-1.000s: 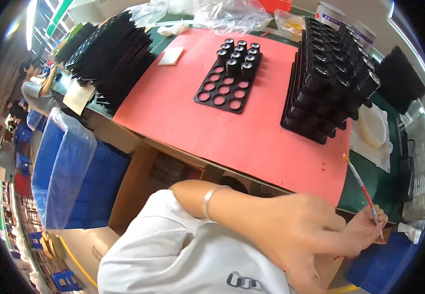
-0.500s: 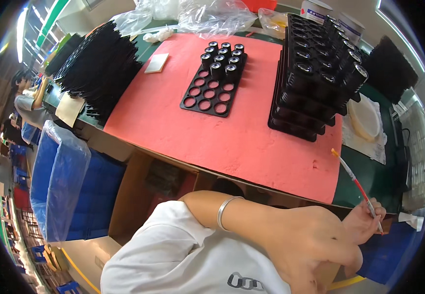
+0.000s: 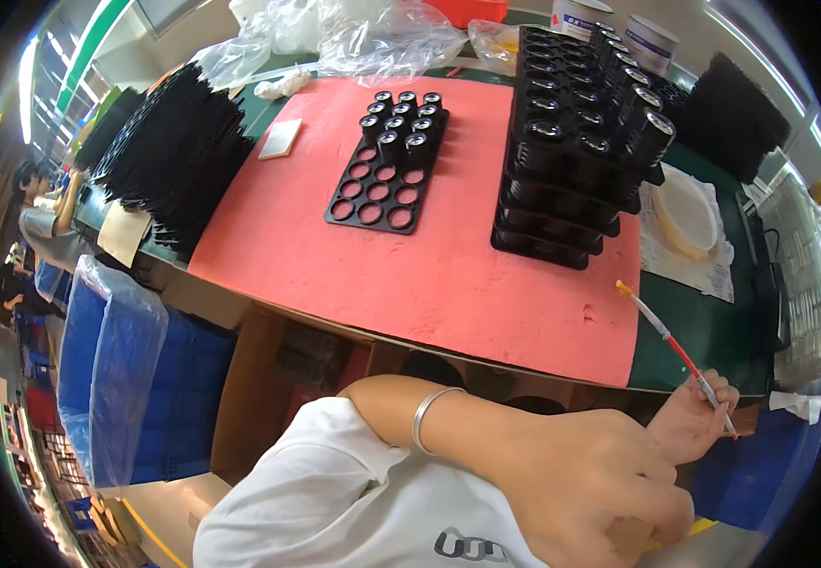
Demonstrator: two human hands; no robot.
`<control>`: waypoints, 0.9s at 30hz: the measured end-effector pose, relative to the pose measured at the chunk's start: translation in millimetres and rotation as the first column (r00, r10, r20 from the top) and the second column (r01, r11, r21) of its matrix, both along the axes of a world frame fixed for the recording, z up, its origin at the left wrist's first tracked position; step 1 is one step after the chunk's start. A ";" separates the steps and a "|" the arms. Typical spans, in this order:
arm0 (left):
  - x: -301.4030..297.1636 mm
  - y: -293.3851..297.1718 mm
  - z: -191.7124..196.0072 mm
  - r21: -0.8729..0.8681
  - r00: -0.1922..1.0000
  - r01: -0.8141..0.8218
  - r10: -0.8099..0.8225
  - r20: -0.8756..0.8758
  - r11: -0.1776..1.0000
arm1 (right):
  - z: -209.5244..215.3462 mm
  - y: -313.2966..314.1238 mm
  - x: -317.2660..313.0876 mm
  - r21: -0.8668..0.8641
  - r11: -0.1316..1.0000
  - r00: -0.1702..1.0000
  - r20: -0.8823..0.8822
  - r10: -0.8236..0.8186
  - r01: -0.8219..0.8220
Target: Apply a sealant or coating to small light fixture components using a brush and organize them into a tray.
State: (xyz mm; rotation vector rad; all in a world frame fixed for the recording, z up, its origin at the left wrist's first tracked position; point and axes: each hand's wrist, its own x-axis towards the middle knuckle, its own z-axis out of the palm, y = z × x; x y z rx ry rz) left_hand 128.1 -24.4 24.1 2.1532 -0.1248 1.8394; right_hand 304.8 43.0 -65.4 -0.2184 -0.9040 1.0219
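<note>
My right hand [image 3: 690, 421], at the lower right, pinches a thin brush [image 3: 678, 352] with a red and pale handle. Its yellowish tip points up and left, over the right edge of the pink mat [image 3: 382, 284]. My left hand [image 3: 609, 478], below a silver bangle, reaches across my body in front of the right wrist. Its fingers are curled, and what lies inside them is hidden. Away from both hands, a black tray [image 3: 373, 194] with round holes lies on the mat; several black cylinders with shiny tops [image 3: 396, 123] fill its far part.
Stacked black trays [image 3: 562, 180] holding more cylinders stand on the mat's right side. Beyond them are a shallow round dish [image 3: 685, 218] on paper and white tubs [image 3: 649, 43]. Black sheets [image 3: 178, 156] pile up at left, above a plastic-lined blue bin [image 3: 183, 398]. A person [image 3: 51, 222] works far left.
The whole view has shifted slightly, so the mat and trays sit further left. My right hand still holds the brush. My left hand has shifted slightly, its fingers still curled.
</note>
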 end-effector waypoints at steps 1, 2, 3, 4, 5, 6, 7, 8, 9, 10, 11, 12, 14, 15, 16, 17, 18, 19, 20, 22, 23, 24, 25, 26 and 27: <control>2.6 -0.7 2.1 -0.008 0.999 0.029 -0.029 0.027 1.000 | -0.2 0.5 -0.6 0.011 1.000 1.000 0.023 0.012 -0.013; 4.2 -0.9 3.2 -0.016 0.997 0.059 -0.058 0.055 0.998 | -0.5 1.0 -1.2 0.022 0.999 0.999 0.045 0.024 -0.025; 4.5 -0.4 3.3 -0.014 0.997 0.062 -0.061 0.051 0.998 | -1.5 1.4 -2.2 0.024 0.999 0.999 0.041 0.021 -0.022; 4.4 0.1 3.5 -0.003 0.998 0.045 -0.045 0.043 0.999 | -2.7 2.3 -3.9 0.008 1.000 1.000 0.025 0.009 -0.009; 4.1 0.7 3.6 0.010 0.999 0.028 -0.028 0.034 1.000 | -3.8 3.5 -5.7 -0.008 1.000 1.000 0.008 -0.002 0.002; 2.7 1.1 3.6 0.011 0.999 0.027 -0.027 0.030 1.000 | -4.9 5.0 -7.7 -0.006 1.000 1.000 0.003 -0.001 0.001; 3.4 0.9 4.8 0.029 0.998 -0.050 0.051 -0.042 0.998 | -3.1 3.1 -4.3 -0.001 1.000 1.000 0.002 0.003 -0.003; 3.4 0.8 6.3 0.052 0.985 -0.126 0.131 -0.112 0.991 | -1.1 1.6 -0.9 0.004 1.000 1.000 0.000 0.007 -0.007; 1.5 2.1 8.9 0.055 0.987 -0.110 0.115 -0.109 0.992 | 1.4 0.5 2.6 0.007 1.000 1.000 0.002 -0.009 0.009; -4.6 4.2 11.0 0.052 0.983 -0.089 0.096 -0.157 0.995 | 0.5 1.8 1.1 0.012 1.000 1.000 0.014 0.020 -0.020; -7.7 5.4 12.4 0.048 0.976 -0.068 0.077 -0.205 0.997 | -0.3 2.7 0.1 0.018 0.999 0.998 0.027 0.048 -0.048; -4.9 2.2 14.6 0.019 0.987 -0.029 0.032 -0.160 0.999 | -0.2 2.4 -0.7 0.020 0.999 0.999 0.019 0.048 -0.048; -2.0 3.6 14.2 0.027 0.989 0.001 0.003 -0.145 1.000 | 1.0 0.0 -2.5 -0.015 0.999 0.999 0.030 -0.029 0.030; -1.6 3.9 15.7 0.040 0.992 0.031 -0.026 -0.120 0.999 | 2.7 -0.3 -3.6 -0.005 1.000 0.999 0.026 -0.030 0.030; -2.3 4.2 11.4 0.050 0.992 0.037 -0.030 -0.125 0.998 | 2.0 0.2 -3.9 0.001 1.000 0.999 0.043 -0.008 0.008; -5.3 3.8 3.5 0.125 0.962 -0.136 0.161 -0.222 0.983 | 1.5 1.4 -5.0 0.006 1.000 0.998 0.061 0.016 -0.016; -8.8 3.6 10.6 0.213 0.892 -0.288 0.342 -0.296 0.934 | 2.4 1.0 -4.8 0.015 1.000 0.998 0.060 0.002 -0.003; -16.7 3.0 17.8 0.176 0.808 -0.389 0.426 -0.406 0.904 | 3.2 0.6 -5.7 0.009 1.000 0.998 0.055 0.010 -0.011; -28.5 5.5 26.1 0.151 0.704 -0.490 0.492 -0.512 0.859 | 3.4 1.4 -5.6 0.003 1.000 0.999 0.051 0.020 -0.020; -41.6 23.1 27.8 0.100 0.642 -0.721 0.715 -0.276 0.686 | 4.8 -3.1 -1.2 -0.056 0.998 1.000 0.001 0.019 -0.019; -52.9 26.8 43.7 0.111 0.431 -0.869 0.848 -0.310 0.482 | 8.1 -5.4 -6.2 -0.079 0.997 1.000 -0.026 -0.009 0.007; -59.7 36.5 48.1 0.022 0.302 -0.947 0.911 -0.282 0.321 | 7.9 -4.9 -7.2 -0.101 0.995 0.997 -0.071 -0.026 0.019; -64.4 42.5 56.7 -0.025 0.147 -0.989 0.957 -0.252 0.145 | 11.9 -6.1 -9.1 -0.100 0.995 0.998 -0.064 -0.025 0.018; -69.7 47.8 59.9 -0.004 0.033 -0.999 0.959 -0.281 0.034 | 14.7 -5.8 -10.4 -0.099 0.995 0.998 -0.052 -0.023 0.018; -73.7 51.3 60.5 0.019 -0.005 -1.000 0.943 -0.334 0.001 | 15.3 -5.7 -10.0 -0.111 0.994 0.997 -0.076 -0.011 0.003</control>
